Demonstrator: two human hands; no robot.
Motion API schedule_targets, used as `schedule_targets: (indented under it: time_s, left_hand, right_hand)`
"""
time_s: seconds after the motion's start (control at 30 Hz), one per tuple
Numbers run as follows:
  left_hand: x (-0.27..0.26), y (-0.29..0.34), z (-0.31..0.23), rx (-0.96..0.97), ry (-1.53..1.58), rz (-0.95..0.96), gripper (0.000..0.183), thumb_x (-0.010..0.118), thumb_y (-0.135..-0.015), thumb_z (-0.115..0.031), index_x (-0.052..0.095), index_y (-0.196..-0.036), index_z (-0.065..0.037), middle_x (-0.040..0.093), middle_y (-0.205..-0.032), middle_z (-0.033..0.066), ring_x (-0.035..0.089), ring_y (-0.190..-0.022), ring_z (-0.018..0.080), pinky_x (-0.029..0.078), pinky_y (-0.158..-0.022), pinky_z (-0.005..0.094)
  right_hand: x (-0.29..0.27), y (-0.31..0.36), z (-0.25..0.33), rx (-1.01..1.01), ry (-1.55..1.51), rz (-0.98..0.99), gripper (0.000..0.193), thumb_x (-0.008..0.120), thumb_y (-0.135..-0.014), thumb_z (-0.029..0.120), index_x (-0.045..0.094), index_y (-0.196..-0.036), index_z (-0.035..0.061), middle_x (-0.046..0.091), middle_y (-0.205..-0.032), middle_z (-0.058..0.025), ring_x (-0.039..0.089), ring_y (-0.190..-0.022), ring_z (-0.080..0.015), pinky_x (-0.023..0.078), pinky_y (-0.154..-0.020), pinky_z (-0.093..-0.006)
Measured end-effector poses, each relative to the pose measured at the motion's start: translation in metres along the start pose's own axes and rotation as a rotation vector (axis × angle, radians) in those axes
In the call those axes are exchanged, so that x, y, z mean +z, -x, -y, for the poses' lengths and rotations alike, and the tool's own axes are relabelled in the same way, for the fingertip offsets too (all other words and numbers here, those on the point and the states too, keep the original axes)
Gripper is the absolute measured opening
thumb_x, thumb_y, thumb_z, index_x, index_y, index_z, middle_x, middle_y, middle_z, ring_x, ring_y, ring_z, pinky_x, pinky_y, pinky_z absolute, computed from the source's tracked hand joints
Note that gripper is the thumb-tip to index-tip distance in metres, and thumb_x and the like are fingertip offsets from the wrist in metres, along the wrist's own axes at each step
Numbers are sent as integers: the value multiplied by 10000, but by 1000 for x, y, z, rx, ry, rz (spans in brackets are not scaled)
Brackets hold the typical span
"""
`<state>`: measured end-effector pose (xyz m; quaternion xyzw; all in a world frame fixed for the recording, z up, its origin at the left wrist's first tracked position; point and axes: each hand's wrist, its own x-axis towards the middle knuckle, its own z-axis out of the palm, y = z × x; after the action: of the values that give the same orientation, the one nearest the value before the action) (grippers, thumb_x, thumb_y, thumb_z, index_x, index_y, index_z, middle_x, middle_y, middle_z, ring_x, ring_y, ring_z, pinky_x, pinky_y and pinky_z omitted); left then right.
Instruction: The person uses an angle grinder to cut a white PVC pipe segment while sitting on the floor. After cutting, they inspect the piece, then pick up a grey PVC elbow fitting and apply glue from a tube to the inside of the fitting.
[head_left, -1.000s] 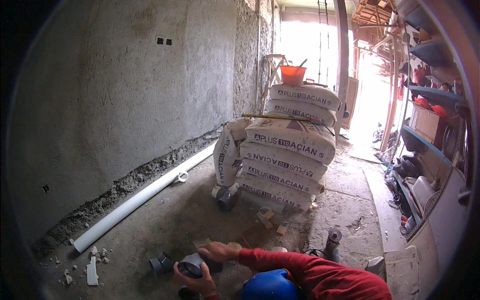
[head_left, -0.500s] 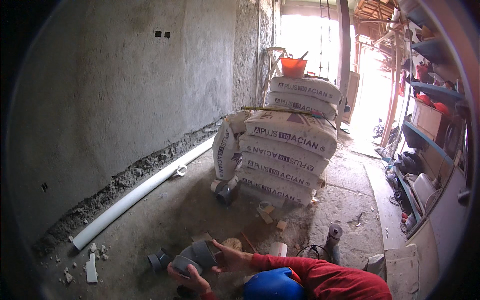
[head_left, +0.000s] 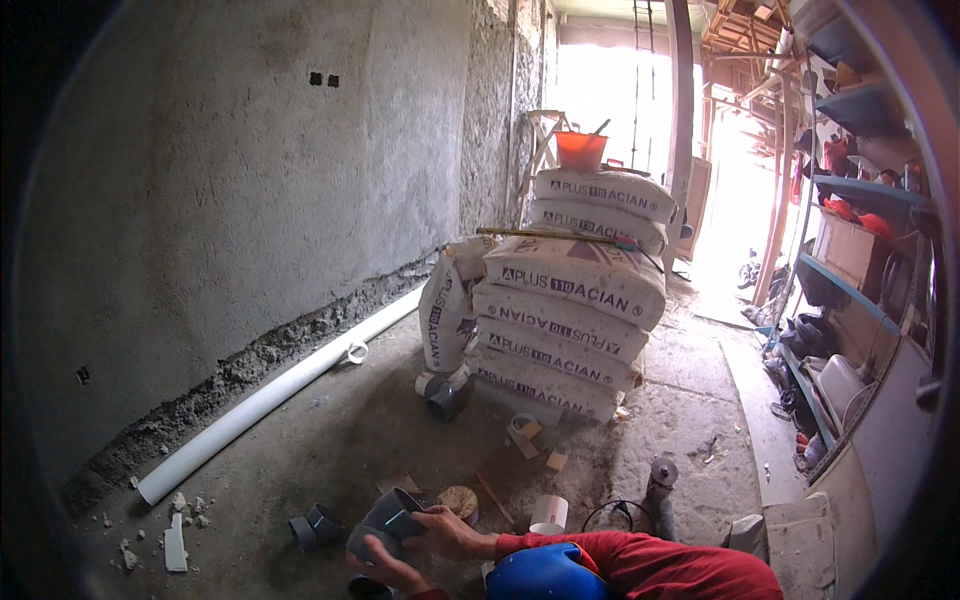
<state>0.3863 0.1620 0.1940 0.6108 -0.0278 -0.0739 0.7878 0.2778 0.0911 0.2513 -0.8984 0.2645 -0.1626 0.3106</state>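
Note:
My left hand and my right hand hold a grey plastic pipe elbow low over the floor. Its open mouth points up and its bend is partly behind my fingers. The left fingers support it from the near side; the right thumb and fingers grip its right side. To the left on the floor lies another grey pipe fitting. A dark fitting shows partly below my left hand. Just past my right hand is a round tan roll, with a short white pipe piece to its right.
A long white pipe runs along the rough wall base. Stacked white sacks stand ahead with an orange bucket on top. A grey grinder-like tool stands at right, near cluttered shelves. A blue rounded thing sits beneath my red sleeve.
The elbow has turned in my hands, so its open mouth now points up. My right hand has shifted down over its side. The whole view has tilted slightly.

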Motion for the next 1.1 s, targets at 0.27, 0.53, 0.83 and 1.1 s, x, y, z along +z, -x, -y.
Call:
schedule_targets:
  time_s: [0.27,0.53,0.83,1.1]
  left_hand:
    - [-22,-11,-26,-505,407,256,680,614,-879,-595,507,-1394,-163,538,-1354,96,498,-1237,288,409,-949,520]
    - [-22,-5,-37,-520,560,461,525,632,-879,-587,557,-1262,-237,542,-1349,29,518,-1135,272,421,-825,490]
    - [-14,5,-29,-395,617,448,583,595,-923,-538,536,-1322,-117,563,-1294,71,541,-1179,267,432,-964,449]
    - [-22,-16,5,-250,539,449,589,504,-997,-475,449,-1421,-70,476,-1426,111,478,-1306,255,317,-1137,443]
  right_hand:
    - [-46,-7,-27,-659,275,-88,240,682,-841,177,621,-1053,85,626,-1172,-98,557,-1202,-293,404,-1030,-461]
    - [-109,-39,-14,-740,209,-452,382,694,-865,202,621,-1220,79,590,-1296,-150,566,-1214,-288,430,-1045,-452]
    - [-58,-35,-1,-69,-306,-33,322,572,-951,116,596,-1248,-7,705,-1020,-176,706,-882,-305,579,-766,-403]
    - [-46,-41,-32,397,-235,368,345,595,-965,253,625,-1189,-8,712,-979,-165,723,-817,-239,581,-644,-375]
